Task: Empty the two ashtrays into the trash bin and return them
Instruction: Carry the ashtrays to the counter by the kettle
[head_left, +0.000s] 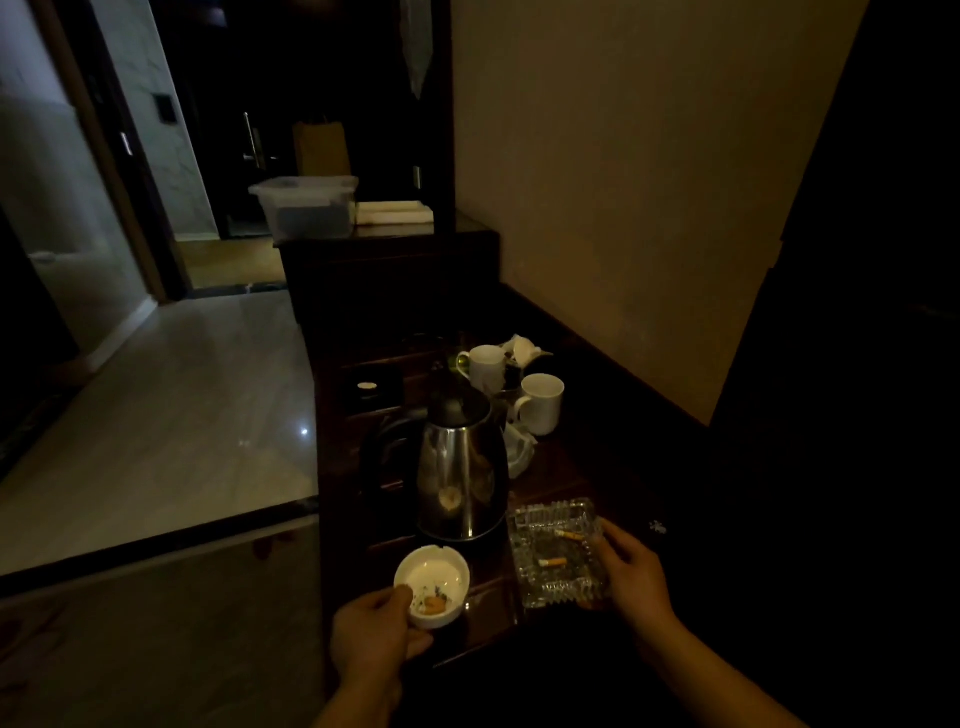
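A small round white ashtray (434, 577) with ash and an orange butt sits at the near edge of a dark wooden table (493, 618). My left hand (376, 631) grips its near rim, thumb on top. To its right lies a square clear glass ashtray (558, 553) holding two cigarette butts and ash. My right hand (631, 571) holds its right side, fingers around the edge. No trash bin is visible in this dim view.
A steel electric kettle (462, 478) stands just behind both ashtrays. Behind it are two white mugs (543, 402) and crumpled wrappers. A dark cabinet (389, 275) carries a clear plastic box (306, 205). Pale tiled floor (171, 415) spreads to the left.
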